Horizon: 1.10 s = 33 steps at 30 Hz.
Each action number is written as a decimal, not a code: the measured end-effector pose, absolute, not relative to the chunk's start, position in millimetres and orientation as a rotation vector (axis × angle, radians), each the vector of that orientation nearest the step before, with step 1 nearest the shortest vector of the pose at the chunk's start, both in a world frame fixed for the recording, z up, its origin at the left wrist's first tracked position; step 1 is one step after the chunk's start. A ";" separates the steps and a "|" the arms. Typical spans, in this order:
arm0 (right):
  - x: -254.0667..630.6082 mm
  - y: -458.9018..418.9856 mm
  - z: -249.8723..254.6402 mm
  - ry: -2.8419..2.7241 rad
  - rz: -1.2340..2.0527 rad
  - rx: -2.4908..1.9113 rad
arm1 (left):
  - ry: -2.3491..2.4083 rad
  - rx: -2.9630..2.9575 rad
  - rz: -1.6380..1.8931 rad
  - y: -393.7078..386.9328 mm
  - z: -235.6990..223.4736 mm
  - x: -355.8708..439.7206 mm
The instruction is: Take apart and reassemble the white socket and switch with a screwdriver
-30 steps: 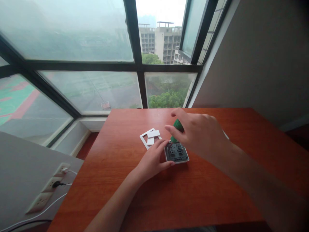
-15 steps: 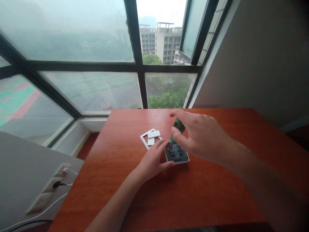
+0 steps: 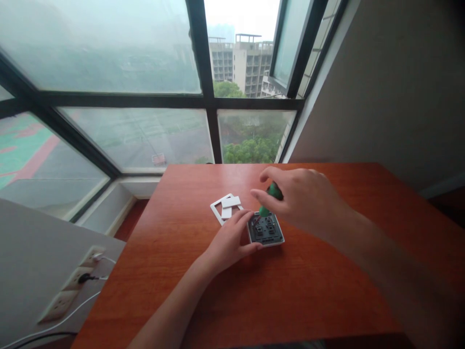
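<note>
A grey wall-switch module (image 3: 266,230) lies face up on the reddish wooden table (image 3: 276,291). My left hand (image 3: 229,238) grips its left edge, thumb in front and fingers along the far side. My right hand (image 3: 298,198) hovers above the module, fingers wrapped round the green handle of a screwdriver (image 3: 271,198) that stands upright with its tip down on the module's far left part. A white switch frame (image 3: 219,208) and white rocker covers (image 3: 231,202) lie just left of the module.
Behind the table is a large window with black frames (image 3: 214,131). A grey wall (image 3: 381,97) rises on the right. At lower left a wall outlet strip (image 3: 74,278) has a plug and white cables.
My right hand shifted its fingers around the green screwdriver handle and ended slightly lower on it, as in turning. The left hand and the module stayed put.
</note>
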State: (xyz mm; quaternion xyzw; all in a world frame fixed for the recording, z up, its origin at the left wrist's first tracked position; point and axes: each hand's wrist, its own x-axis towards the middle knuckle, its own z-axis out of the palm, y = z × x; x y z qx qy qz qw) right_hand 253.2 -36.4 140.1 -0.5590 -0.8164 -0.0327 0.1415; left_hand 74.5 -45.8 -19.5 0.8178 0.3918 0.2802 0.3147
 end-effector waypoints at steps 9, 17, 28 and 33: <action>254.5 -38.2 139.7 -2.425 0.141 -1.434 | 1.016 2.149 0.744 -45.8 -19.7 74.1; 250.2 -34.9 137.9 -2.380 -0.118 -1.579 | 1.025 2.156 0.736 -45.7 -19.6 74.5; 253.9 -27.5 131.8 -2.382 -0.007 -1.455 | 1.034 2.159 0.750 -45.8 -21.8 74.6; 255.1 -24.0 130.0 -2.430 0.175 -1.254 | 1.039 2.163 0.743 -45.8 -21.0 74.8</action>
